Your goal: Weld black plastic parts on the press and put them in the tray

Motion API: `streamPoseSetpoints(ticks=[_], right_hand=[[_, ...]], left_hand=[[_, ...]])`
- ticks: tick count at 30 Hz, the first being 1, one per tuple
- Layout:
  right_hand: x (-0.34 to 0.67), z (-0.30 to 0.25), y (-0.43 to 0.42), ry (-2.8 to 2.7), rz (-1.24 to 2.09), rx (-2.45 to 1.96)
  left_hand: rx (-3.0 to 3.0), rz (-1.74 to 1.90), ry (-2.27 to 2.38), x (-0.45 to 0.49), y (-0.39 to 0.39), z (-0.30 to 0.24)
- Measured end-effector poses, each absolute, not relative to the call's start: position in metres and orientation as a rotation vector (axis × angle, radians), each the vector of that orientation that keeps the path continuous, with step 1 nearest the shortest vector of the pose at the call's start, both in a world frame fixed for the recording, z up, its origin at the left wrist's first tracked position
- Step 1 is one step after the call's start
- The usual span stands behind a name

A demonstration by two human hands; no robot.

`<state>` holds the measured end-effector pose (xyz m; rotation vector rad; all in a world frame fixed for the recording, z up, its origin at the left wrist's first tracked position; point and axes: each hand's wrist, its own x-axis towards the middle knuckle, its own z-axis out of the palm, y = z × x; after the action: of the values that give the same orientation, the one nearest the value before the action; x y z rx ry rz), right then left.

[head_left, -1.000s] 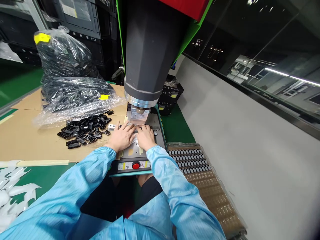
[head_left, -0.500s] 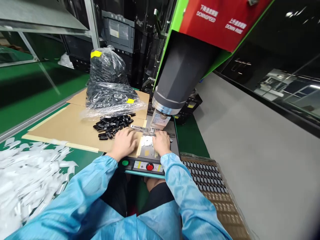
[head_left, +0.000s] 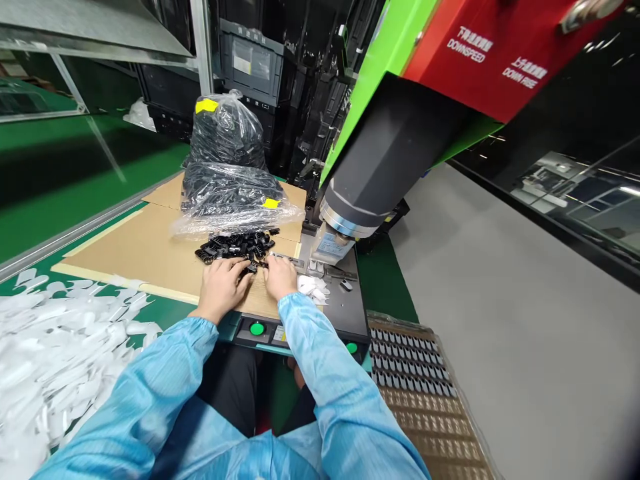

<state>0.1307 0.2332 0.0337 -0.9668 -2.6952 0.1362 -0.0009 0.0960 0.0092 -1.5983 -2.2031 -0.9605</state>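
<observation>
My left hand (head_left: 223, 288) is at the near edge of a pile of small black plastic parts (head_left: 233, 245) on the cardboard. Its thumb and fingers close on one small black part (head_left: 252, 267). Close by on the right, my right hand (head_left: 281, 277) has its fingers curled down over the cardboard; what they hold is hidden. White cut pieces (head_left: 314, 289) lie beside it on the machine's metal plate (head_left: 345, 312). Under the press head (head_left: 331, 245) sits a small light fixture (head_left: 316, 266). A single black-and-grey part (head_left: 346, 285) rests on the plate to its right.
Clear bags of black parts (head_left: 225, 180) stand behind the pile. White strips (head_left: 75, 360) heap up at the left. The green and red press (head_left: 450, 60) overhangs from the right. Below right is a tray of grey parts (head_left: 410, 360). Green buttons (head_left: 257, 329) line the machine's front.
My right hand has moved left from the fixture to beside the black pile, uncovering a part on the plate. My left hand has shifted to the pile's near edge. The view has turned slightly.
</observation>
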Motion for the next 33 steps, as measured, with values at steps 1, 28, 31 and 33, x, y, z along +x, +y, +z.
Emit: streamPoseSetpoints(ticks=[1,28,31,33], right_hand=[[0.132,0.034,0.233,-2.683,0.132,-0.967],[0.281,0.028,0.280,-2.147,0.143,-1.284],[0.273,0.029,0.280,-2.220,0.084,-1.297],[0.270,0.030,0.280,-2.274,0.025,-1.323]], left_hand=[[-1.625,-1.013,-2.180,0.000,0.096,0.009],[-2.033,-1.053,-2.133,0.054,0.096,-0.005],[-1.967,-1.122,-2.154,0.064,0.112,0.004],[-1.928,-1.135,-2.154,0.072,0.132,0.013]])
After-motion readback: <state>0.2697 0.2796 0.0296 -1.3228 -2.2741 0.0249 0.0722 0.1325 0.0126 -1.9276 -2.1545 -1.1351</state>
